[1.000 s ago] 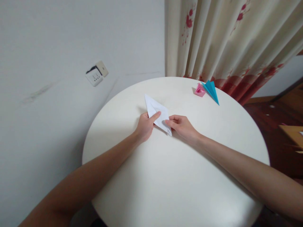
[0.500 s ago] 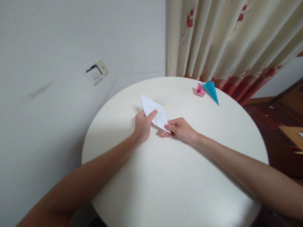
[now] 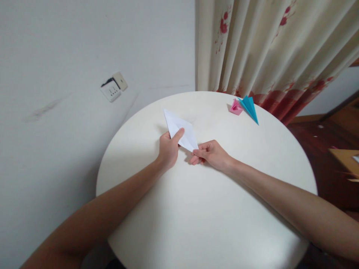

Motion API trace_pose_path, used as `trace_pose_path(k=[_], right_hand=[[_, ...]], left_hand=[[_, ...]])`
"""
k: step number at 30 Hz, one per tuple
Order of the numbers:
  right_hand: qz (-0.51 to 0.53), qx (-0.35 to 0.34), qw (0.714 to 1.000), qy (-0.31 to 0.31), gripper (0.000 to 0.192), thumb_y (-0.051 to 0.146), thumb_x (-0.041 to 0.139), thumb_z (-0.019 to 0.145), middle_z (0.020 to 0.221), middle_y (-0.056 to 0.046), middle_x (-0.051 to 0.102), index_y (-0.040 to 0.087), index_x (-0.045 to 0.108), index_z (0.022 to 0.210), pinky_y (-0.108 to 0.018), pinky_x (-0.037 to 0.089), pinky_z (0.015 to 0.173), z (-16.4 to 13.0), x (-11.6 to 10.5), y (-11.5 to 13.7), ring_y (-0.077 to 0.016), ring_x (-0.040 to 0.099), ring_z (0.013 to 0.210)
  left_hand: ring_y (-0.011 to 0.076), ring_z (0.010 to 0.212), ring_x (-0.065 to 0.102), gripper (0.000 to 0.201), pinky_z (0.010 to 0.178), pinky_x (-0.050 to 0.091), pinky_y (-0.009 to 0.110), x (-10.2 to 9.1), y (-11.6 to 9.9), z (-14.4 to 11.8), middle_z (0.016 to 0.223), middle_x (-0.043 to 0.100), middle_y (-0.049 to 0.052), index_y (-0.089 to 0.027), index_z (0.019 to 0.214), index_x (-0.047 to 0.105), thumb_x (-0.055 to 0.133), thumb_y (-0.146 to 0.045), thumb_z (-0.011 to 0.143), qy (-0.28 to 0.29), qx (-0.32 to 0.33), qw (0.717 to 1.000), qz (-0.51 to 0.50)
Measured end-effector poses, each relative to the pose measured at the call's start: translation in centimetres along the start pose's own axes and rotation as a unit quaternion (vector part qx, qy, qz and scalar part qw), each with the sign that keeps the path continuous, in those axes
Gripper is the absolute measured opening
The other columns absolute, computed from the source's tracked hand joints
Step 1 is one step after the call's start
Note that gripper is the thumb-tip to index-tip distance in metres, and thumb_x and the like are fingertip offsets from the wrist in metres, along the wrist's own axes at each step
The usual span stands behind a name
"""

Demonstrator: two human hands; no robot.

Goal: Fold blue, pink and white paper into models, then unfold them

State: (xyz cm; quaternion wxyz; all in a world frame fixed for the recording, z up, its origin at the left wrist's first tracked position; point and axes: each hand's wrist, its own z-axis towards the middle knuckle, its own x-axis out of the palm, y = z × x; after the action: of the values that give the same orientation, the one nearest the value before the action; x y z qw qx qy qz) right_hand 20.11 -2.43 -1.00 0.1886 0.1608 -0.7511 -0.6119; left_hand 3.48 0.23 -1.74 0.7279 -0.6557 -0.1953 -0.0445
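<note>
White folded paper [image 3: 188, 135]: above the middle of the round table [image 3: 196, 209], one tip pointing far left, the other near right.
Left hand [image 3: 168, 149]: gripping the paper's left edge, thumb on top.
Right hand [image 3: 212, 154]: pinching the near-right tip.
Near side: broad stretch of table between hands and near edge.
Far-right edge: pink folded paper [image 3: 236, 107] beside blue folded paper [image 3: 250, 108], well apart from both hands.

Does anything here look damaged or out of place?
Yes, on the wall: the white socket plate has a dark patch along its upper edge, perhaps a gap, and a grey smudge mars the surface farther left. The folded white paper held in the left hand and right hand shows no visible tear.
</note>
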Motion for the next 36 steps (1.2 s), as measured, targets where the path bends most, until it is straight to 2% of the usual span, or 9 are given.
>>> trace_pose_path(k=[6, 9, 16, 21, 27, 32, 36], right_hand=[[0.027, -0.009, 0.999, -0.032, 0.037, 0.049, 0.076, 0.075, 0.071, -0.01, 0.076, 0.013, 0.069, 0.075, -0.024, 0.041, 0.054, 0.2, -0.3, -0.1, -0.0159, 0.068, 0.061], [0.025, -0.013, 0.999, -0.028, 0.038, 0.051, 0.076, 0.075, 0.072, -0.011, 0.076, 0.013, 0.069, 0.073, -0.025, 0.04, 0.054, 0.1, -0.3, 0.0, -0.0161, 0.068, 0.061], [0.006, -0.026, 0.999, -0.03, 0.043, 0.055, 0.074, 0.075, 0.071, -0.012, 0.076, 0.012, 0.071, 0.069, -0.026, 0.041, 0.056, 0.0, -0.1, 0.1, -0.0155, 0.066, 0.06], [0.026, -0.028, 0.998, -0.044, 0.045, 0.057, 0.076, 0.072, 0.073, -0.012, 0.077, 0.013, 0.072, 0.07, -0.026, 0.042, 0.056, 0.2, 0.0, -0.2, -0.016, 0.067, 0.06], [0.028, -0.034, 0.998, -0.055, 0.041, 0.054, 0.076, 0.072, 0.074, -0.011, 0.077, 0.014, 0.072, 0.07, -0.025, 0.042, 0.056, 0.1, 0.0, -0.1, -0.0165, 0.068, 0.062], [0.005, -0.033, 0.997, -0.065, 0.04, 0.053, 0.075, 0.075, 0.076, -0.013, 0.077, 0.013, 0.073, 0.07, -0.025, 0.042, 0.055, 0.1, -0.1, -0.1, -0.0159, 0.067, 0.062], [-0.009, -0.012, 0.998, -0.063, 0.036, 0.048, 0.075, 0.076, 0.072, -0.012, 0.076, 0.013, 0.072, 0.07, -0.025, 0.043, 0.054, 0.1, 0.0, -0.1, -0.0162, 0.067, 0.061]], left_hand=[[0.0231, 0.101, 0.069, 0.035, 0.09, 0.054, 0.037, 0.4, -0.5, -0.4, 0.108, 0.074, 0.011, -0.014, 0.105, 0.068, 0.073, -0.041, 0.082, 0.136, -0.043, 0.987, -0.077], [0.0255, 0.109, 0.068, 0.036, 0.096, 0.052, 0.041, 0.5, -0.4, -0.7, 0.116, 0.072, 0.013, -0.015, 0.112, 0.067, 0.072, -0.038, 0.085, 0.177, -0.061, 0.979, -0.085], [0.0273, 0.11, 0.068, 0.039, 0.101, 0.05, 0.046, 0.6, -0.3, -0.9, 0.116, 0.073, 0.015, -0.013, 0.112, 0.067, 0.076, -0.034, 0.081, 0.181, -0.068, 0.979, -0.063], [0.0284, 0.113, 0.066, 0.042, 0.1, 0.05, 0.046, 0.4, -0.8, -0.3, 0.114, 0.073, 0.016, -0.013, 0.11, 0.067, 0.071, -0.045, 0.084, 0.191, -0.065, 0.977, -0.066], [0.0283, 0.113, 0.066, 0.048, 0.096, 0.052, 0.043, 0.2, -1.4, -0.1, 0.109, 0.073, 0.017, -0.012, 0.105, 0.068, 0.069, -0.055, 0.083, 0.174, -0.066, 0.98, -0.067], [0.0245, 0.115, 0.063, 0.043, 0.1, 0.049, 0.04, -0.1, -1.3, 0.0, 0.119, 0.07, 0.015, -0.015, 0.113, 0.065, 0.069, -0.048, 0.086, 0.187, -0.115, 0.973, -0.078], [0.0244, 0.11, 0.064, 0.037, 0.099, 0.048, 0.039, -0.4, -1.2, 0.4, 0.115, 0.07, 0.013, -0.013, 0.107, 0.067, 0.075, -0.039, 0.082, 0.182, -0.107, 0.976, -0.056]])
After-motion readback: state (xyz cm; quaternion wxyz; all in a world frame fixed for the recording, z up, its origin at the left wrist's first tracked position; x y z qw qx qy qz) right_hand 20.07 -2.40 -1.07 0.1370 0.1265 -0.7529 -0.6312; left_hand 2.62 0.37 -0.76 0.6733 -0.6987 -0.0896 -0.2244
